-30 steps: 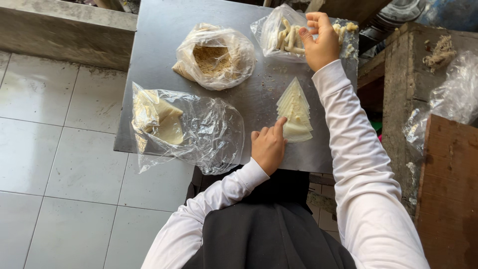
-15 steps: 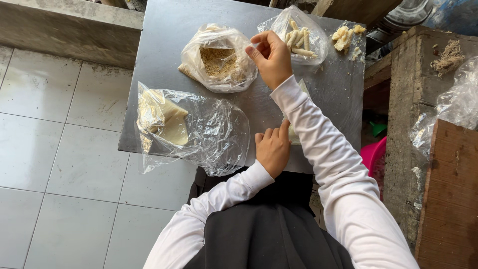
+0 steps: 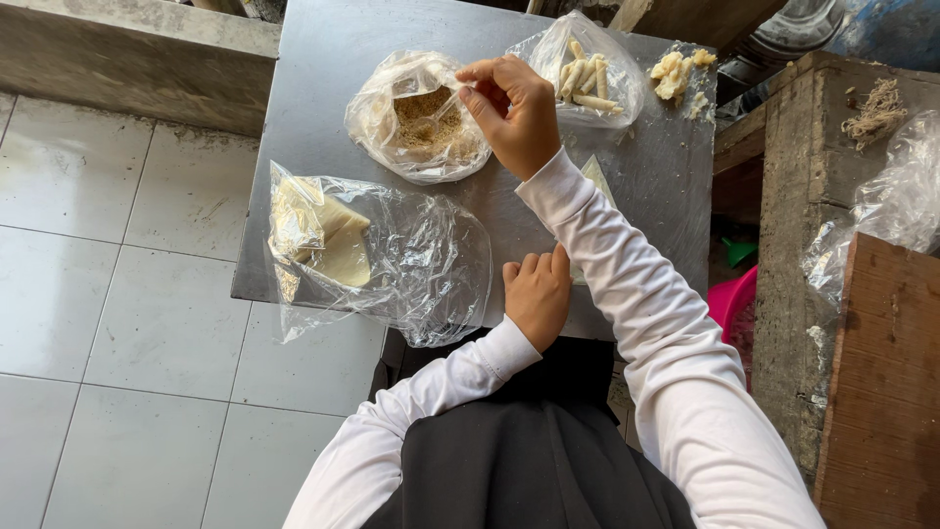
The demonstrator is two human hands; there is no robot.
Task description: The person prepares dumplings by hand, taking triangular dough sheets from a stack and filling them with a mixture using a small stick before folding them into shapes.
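1. Right hand (image 3: pixel 514 113) is pinched narrow, fingertips together right over the open bag of brown crumbs (image 3: pixel 423 122); can't tell if it's holding anything.
2. Left hand (image 3: pixel 537 294) rests curled on the near bench (image 3: pixel 313 59) edge, touching the pale triangular wrapper (image 3: pixel 597 176).
3. Bag of rolled sticks (image 3: pixel 586 73) sits just beside the right hand.
4. Bag of wrapper sheets (image 3: pixel 338 240) lies left of the left hand.

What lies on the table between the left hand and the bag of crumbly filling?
In the head view, bare grey table and crumpled edge of the clear wrapper bag separate the left hand from the filling bag; the right hand hovers above.
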